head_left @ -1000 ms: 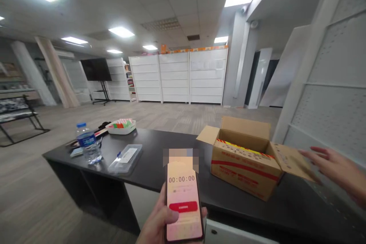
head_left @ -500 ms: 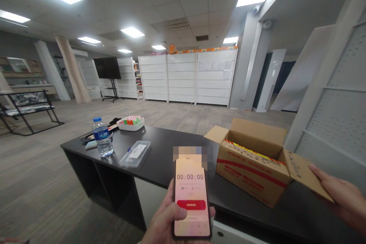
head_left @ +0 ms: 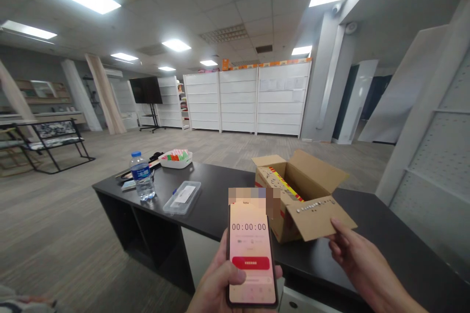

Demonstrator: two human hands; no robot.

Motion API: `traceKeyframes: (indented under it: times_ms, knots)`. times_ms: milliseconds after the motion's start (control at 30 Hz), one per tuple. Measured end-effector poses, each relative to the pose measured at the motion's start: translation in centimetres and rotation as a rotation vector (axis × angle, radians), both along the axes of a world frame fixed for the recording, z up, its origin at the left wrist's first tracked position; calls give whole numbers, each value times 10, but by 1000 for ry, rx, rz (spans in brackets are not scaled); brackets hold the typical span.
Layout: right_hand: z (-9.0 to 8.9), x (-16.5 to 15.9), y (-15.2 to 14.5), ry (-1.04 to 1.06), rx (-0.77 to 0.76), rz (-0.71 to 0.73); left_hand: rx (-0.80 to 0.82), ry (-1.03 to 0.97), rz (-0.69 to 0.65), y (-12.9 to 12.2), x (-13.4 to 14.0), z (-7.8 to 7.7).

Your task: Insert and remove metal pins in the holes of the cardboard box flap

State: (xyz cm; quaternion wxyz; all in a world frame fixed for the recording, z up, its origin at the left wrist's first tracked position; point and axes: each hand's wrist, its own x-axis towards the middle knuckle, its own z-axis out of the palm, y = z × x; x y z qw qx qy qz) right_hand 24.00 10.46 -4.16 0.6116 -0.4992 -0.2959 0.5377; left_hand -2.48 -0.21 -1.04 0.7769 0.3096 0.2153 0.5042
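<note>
My left hand [head_left: 216,283] is wrapped round a smartphone [head_left: 251,249], its thumb over the lower part of the lit screen. The screen reads 00:00:00 above a red button. My right hand [head_left: 348,244] pinches the edge of a flap on an open cardboard box [head_left: 273,205], thumb on top and fingers below. Small shiny beads or studs [head_left: 316,207] lie in a row on that flap, and more dot the box's near top edge, beside a yellow-and-red strip. Most of the box's inside is hidden from me.
The box stands on a dark table [head_left: 220,181]. To the left are a water bottle [head_left: 142,178], a clear plastic case [head_left: 182,197] and a white tray [head_left: 185,162] of colourful packets. White shelving [head_left: 238,102] and a screen on a stand [head_left: 147,90] are farther back.
My right hand has moved left with the flap, and the box has turned so its flap points toward me. The phone stays in my left hand at 00:00:00. My view has shifted slightly.
</note>
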Motion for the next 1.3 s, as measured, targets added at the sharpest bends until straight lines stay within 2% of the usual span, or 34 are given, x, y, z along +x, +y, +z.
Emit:
traceKeyframes:
  times_ms: [100, 200, 333, 400, 467, 633, 733, 900, 1033, 1133, 1300]
  knots:
    - [0, -22, -11, 54, -113, 114, 13, 5, -1, 2, 1, 1]
    - [-1, -36, -18, 32, -134, 221, 33, -4, -22, 5, 2, 0]
    - [-4, -42, -26, -17, -70, 381, 52, -26, -66, 7, 5, -1]
    - [-9, -35, -30, -44, -1, 405, 54, -25, -75, 8, 6, -1]
    - [-18, -19, -32, -88, 55, 335, 49, -18, -74, 8, 6, 0]
    - [-51, 39, -21, -466, 79, -79, 42, -32, -98, 9, 11, 5]
    - [-66, 68, -12, -694, 49, -187, 48, -53, -116, 11, 17, 7]
    - [-76, 75, -9, -1047, 34, -132, 49, -43, -109, 17, 30, 8]
    - [-78, 59, -11, -1292, -116, -104, 26, -36, -100, 20, 41, 9]
    - [-76, 48, -12, -1421, -219, -91, 34, -32, -110, 22, 46, 9]
    - [-69, 40, -9, -1581, -259, -42, 55, -35, -147, 24, 51, 9]
